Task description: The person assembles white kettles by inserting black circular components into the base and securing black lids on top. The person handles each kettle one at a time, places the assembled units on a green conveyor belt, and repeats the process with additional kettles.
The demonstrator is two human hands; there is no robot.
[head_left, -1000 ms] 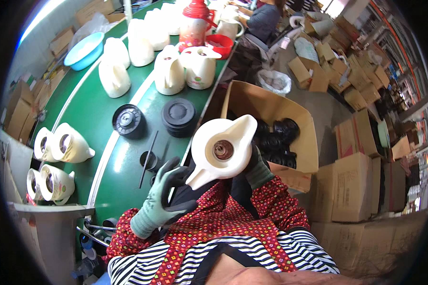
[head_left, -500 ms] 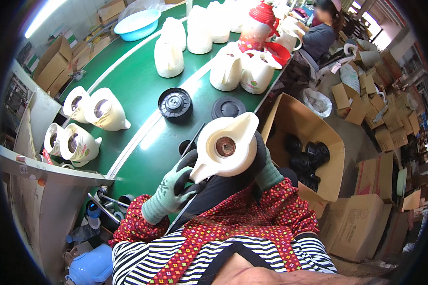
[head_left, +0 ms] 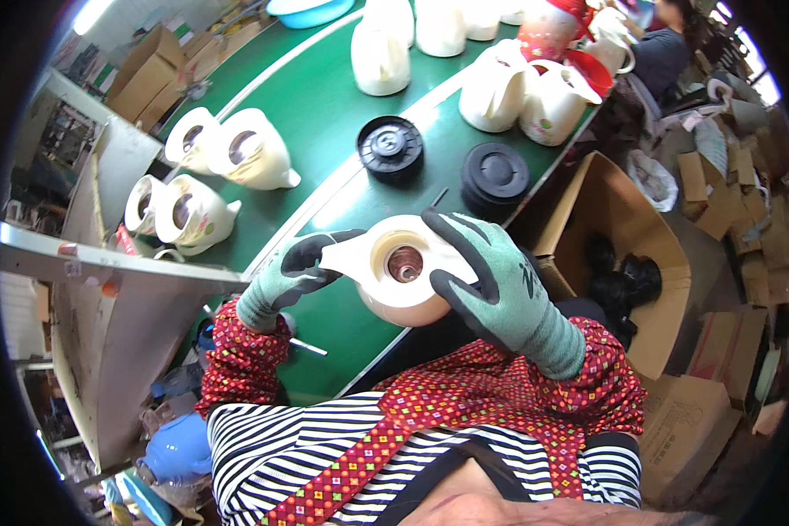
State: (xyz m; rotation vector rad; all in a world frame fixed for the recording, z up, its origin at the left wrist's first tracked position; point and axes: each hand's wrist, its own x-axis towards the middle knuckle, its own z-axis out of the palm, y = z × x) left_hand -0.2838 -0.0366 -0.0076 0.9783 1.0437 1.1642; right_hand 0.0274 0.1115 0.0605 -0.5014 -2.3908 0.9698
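A cream thermos jug [head_left: 394, 302] without a lid is held up in front of me, its round mouth showing a coppery inner liner [head_left: 405, 264]. My left hand [head_left: 294, 267], in a green and black work glove, closes on the narrow projection at the jug's left. Gloved the same way, my right hand [head_left: 491, 280] wraps the jug's right side, fingers over its upper edge, hiding that part. Beyond the jug, two round black plastic parts, one ribbed [head_left: 390, 147] and one smoother [head_left: 494, 174], sit on the green table [head_left: 324, 206]. A thin dark rod [head_left: 440, 196] lies near them.
Several cream jugs stand at the left [head_left: 252, 151] and far side [head_left: 381, 57]. A red flask [head_left: 548, 31] is at the far right. An open carton [head_left: 666, 298] with black parts stands right of the table. Another person [head_left: 662, 53] sits beyond; a metal frame [head_left: 123, 263] borders the left.
The jug has turned, with its narrow projection now pointing left. My right hand has come from behind it onto its right side and top. The whole view has shifted.
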